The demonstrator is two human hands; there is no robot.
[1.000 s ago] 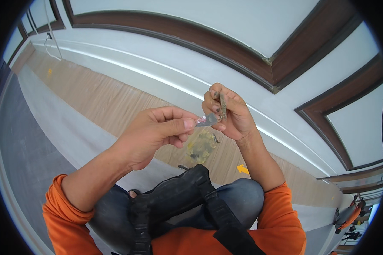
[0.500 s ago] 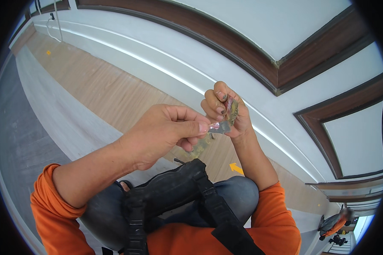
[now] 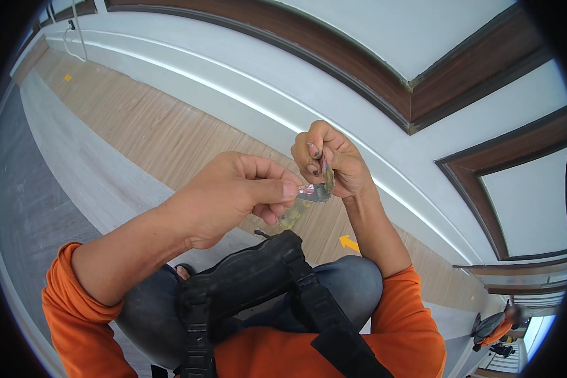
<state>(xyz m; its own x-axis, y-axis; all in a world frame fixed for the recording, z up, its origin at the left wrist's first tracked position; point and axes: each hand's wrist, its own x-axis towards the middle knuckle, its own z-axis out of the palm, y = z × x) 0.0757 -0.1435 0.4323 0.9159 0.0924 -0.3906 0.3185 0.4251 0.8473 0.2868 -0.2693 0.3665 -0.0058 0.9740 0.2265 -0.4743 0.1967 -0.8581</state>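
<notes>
Plate (image 3: 314,193): small, flat and grey, with a shiny pinkish mark near its left end; it was held in the air between the left hand (image 3: 230,195) and the right hand (image 3: 348,169), its right end meeting a smeared scrap (image 3: 329,179).
Scrap: yellowish-brown, tipped close to upright, with some pink showing; whether it was joined to the plate or only touching it could not be told.
Left hand: thumb and forefinger pinched the plate's left end, the other fingers curled below; that end grip probably left the far end free to work against the scrap.
Right hand: thumb and fingers were closed on the scrap, with dark smudges at the fingertips; the hand seemed set opposite the left to steady the piece.
Patch (image 3: 290,218): yellowish, on the floor (image 3: 145,132) below the hands, partly hidden by the left one.
Floor: wood-look, with a yellow arrow (image 3: 349,243) right of the patch.
Black bag (image 3: 246,277): strapped across the lap, apparently so that both hands were free.
Wall (image 3: 372,132): white, beyond the hands, bearing brown frames (image 3: 402,102).
Background: another person (image 3: 501,331) in orange, far right.
</notes>
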